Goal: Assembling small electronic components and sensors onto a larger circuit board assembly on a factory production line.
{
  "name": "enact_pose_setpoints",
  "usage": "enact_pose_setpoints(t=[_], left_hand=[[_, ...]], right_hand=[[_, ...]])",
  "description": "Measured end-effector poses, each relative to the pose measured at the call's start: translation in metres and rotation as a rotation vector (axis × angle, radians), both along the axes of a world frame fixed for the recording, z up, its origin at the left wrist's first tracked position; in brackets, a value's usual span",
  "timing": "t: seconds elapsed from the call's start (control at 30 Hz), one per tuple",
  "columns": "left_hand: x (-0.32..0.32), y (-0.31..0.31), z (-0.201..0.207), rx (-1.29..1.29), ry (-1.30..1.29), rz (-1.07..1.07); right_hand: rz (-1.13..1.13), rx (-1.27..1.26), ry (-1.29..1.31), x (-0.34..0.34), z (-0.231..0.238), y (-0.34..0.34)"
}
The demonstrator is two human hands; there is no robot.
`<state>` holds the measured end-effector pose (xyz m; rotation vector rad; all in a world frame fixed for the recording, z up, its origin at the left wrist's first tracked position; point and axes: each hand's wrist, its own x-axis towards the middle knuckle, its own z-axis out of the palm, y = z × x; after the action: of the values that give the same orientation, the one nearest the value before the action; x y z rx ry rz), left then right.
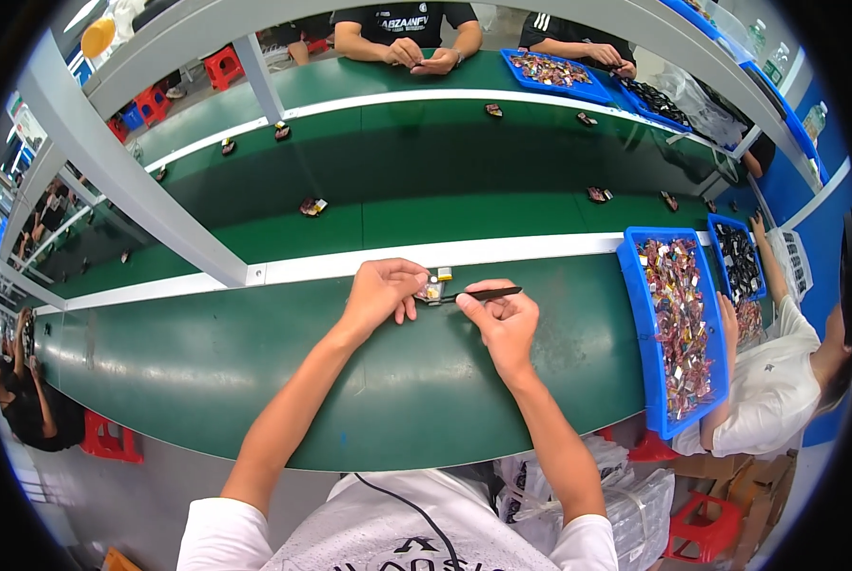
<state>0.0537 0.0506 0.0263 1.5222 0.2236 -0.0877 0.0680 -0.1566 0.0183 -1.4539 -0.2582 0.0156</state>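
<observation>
Near the far edge of the green tabletop (254, 357), my left hand (376, 297) pinches a small electronic assembly (433, 288) with silver, round pale and yellowish parts. Its exact kind is too small to make out. My right hand (508, 328) is closed round black tweezers (488, 294), held nearly level. Their tip points left and meets the lower right side of the assembly. Both forearms reach in from the lower edge, and the fingertips of the left hand partly cover the assembly.
To the right stands a blue tray (643, 328) heaped with small wired parts; behind it is a blue tray of black parts (736, 257). A white rail (340, 264) separates my tabletop from a green conveyor (464, 224) carrying scattered assemblies (313, 206). Co-workers sit opposite and at right.
</observation>
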Motion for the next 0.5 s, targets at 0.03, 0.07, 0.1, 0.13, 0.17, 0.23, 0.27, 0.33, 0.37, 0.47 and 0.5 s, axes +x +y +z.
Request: enact_pose_setpoints(t=[0.03,0.07,0.1,0.13,0.17,0.23,0.27,0.33,0.37,0.47,0.5], left_hand=[[-0.004,-0.003,-0.001,-0.027,-0.006,-0.003],[-0.006,-0.005,-0.004,-0.040,-0.001,0.000],[-0.008,-0.007,-0.007,-0.017,-0.038,-0.005],[-0.009,-0.008,-0.010,0.009,-0.075,-0.010],[-0.010,-0.009,-0.012,0.000,-0.071,-0.009],[-0.012,-0.010,-0.015,0.011,-0.145,0.022],[-0.013,-0.010,-0.017,0.005,-0.140,0.024],[-0.013,-0.009,-0.020,0.005,-0.170,0.033],[-0.013,-0.009,-0.021,0.001,-0.167,0.034],[-0.013,-0.010,-0.020,0.004,-0.180,0.008],[-0.012,-0.010,-0.019,0.010,-0.175,0.007]], right_hand=[[0.004,0.042,0.041,0.001,0.000,0.000],[0.006,0.084,0.082,0.001,0.000,-0.001],[0.007,0.072,0.086,0.002,-0.002,-0.001],[-0.014,0.067,0.038,0.003,-0.006,0.000],[-0.036,0.062,-0.011,0.003,-0.009,0.000],[-0.034,0.018,-0.021,0.002,-0.009,0.001],[-0.032,-0.016,-0.035,0.001,-0.009,0.002],[-0.031,-0.038,-0.033,0.000,-0.010,0.003],[-0.031,-0.054,-0.034,0.000,-0.010,0.003],[-0.066,-0.093,-0.065,-0.001,-0.012,0.004],[-0.063,-0.095,-0.063,-0.001,-0.012,0.005]])
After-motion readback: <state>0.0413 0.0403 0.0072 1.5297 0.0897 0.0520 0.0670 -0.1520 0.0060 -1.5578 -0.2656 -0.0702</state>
